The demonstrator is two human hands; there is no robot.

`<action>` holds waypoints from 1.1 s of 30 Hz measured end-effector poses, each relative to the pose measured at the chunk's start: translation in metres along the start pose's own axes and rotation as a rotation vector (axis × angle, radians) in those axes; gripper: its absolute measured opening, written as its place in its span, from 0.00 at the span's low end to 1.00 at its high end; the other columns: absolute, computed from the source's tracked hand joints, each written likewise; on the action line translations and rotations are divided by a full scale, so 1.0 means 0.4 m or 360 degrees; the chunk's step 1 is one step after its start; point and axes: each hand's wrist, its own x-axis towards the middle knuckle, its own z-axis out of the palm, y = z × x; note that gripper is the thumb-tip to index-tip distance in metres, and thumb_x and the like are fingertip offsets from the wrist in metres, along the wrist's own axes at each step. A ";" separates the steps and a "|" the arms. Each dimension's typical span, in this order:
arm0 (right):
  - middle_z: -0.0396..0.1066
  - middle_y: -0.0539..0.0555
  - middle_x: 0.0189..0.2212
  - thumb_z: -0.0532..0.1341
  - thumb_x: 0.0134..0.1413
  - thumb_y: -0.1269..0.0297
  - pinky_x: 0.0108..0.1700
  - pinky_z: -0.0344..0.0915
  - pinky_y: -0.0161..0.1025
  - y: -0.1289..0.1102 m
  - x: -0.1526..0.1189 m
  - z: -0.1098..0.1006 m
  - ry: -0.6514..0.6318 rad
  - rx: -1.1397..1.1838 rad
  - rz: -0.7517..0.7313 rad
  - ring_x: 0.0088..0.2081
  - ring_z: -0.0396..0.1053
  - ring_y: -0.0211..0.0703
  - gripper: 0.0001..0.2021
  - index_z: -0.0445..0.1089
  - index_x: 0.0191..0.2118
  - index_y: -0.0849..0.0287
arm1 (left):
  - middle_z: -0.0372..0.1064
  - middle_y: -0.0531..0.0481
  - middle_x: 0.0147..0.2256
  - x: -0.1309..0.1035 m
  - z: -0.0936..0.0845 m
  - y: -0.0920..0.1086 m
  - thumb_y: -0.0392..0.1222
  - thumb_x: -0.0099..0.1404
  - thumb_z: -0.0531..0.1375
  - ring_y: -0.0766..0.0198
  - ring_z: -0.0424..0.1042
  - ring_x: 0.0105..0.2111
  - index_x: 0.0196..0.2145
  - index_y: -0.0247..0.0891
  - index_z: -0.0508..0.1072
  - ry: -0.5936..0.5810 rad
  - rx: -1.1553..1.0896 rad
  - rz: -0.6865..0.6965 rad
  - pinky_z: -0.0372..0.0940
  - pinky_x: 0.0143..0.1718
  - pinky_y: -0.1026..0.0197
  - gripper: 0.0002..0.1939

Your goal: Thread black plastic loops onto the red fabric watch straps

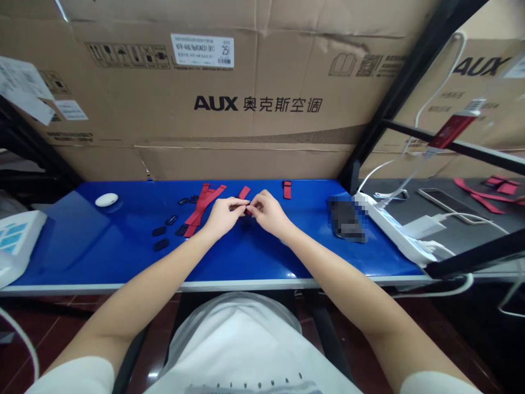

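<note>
Left hand (225,215) and right hand (269,212) pinch a red piece (249,210). One buckled strap (287,191) appears done; loose straps (199,207) and buckles (161,244) remain.

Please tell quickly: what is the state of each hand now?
Left hand: closed, pinching a small dark piece, partly hidden.
Right hand: closed, pinching the same piece.
</note>
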 end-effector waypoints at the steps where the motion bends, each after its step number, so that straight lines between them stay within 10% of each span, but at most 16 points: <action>1: 0.61 0.52 0.31 0.62 0.52 0.65 0.32 0.65 0.41 0.002 0.003 -0.001 0.0006 0.0124 0.0072 0.28 0.63 0.38 0.08 0.63 0.25 0.58 | 0.77 0.45 0.36 0.002 -0.001 0.001 0.35 0.51 0.69 0.58 0.75 0.36 0.34 0.35 0.81 0.0001 -0.0137 -0.0075 0.69 0.45 0.53 0.10; 15: 0.68 0.46 0.24 0.72 0.40 0.58 0.31 0.71 0.41 -0.001 0.010 -0.020 -0.0243 0.1243 0.0308 0.26 0.72 0.39 0.19 0.63 0.33 0.57 | 0.78 0.43 0.33 0.005 -0.024 0.009 0.39 0.44 0.74 0.60 0.76 0.34 0.36 0.32 0.80 -0.0201 -0.0465 -0.0290 0.67 0.45 0.54 0.19; 23: 0.64 0.47 0.29 0.70 0.43 0.58 0.26 0.65 0.36 0.017 0.014 -0.026 -0.0226 0.0798 0.0192 0.27 0.68 0.36 0.17 0.65 0.37 0.56 | 0.77 0.45 0.33 0.006 -0.020 0.006 0.39 0.44 0.74 0.62 0.75 0.34 0.33 0.33 0.80 -0.0107 -0.0424 -0.0332 0.68 0.43 0.58 0.16; 28: 0.69 0.56 0.46 0.66 0.50 0.55 0.42 0.66 0.41 0.003 0.016 -0.050 -0.0191 0.0439 -0.0079 0.42 0.69 0.43 0.12 0.72 0.38 0.56 | 0.77 0.47 0.34 0.012 -0.034 0.010 0.31 0.49 0.71 0.66 0.76 0.34 0.35 0.34 0.80 -0.0192 -0.0733 -0.0494 0.69 0.43 0.62 0.12; 33: 0.73 0.52 0.32 0.64 0.53 0.51 0.43 0.65 0.42 -0.019 0.014 -0.052 -0.0320 0.0693 0.0007 0.36 0.69 0.42 0.14 0.68 0.31 0.58 | 0.76 0.51 0.33 0.008 -0.028 0.021 0.26 0.56 0.65 0.70 0.75 0.33 0.33 0.36 0.79 -0.0132 -0.1009 -0.0662 0.69 0.41 0.66 0.09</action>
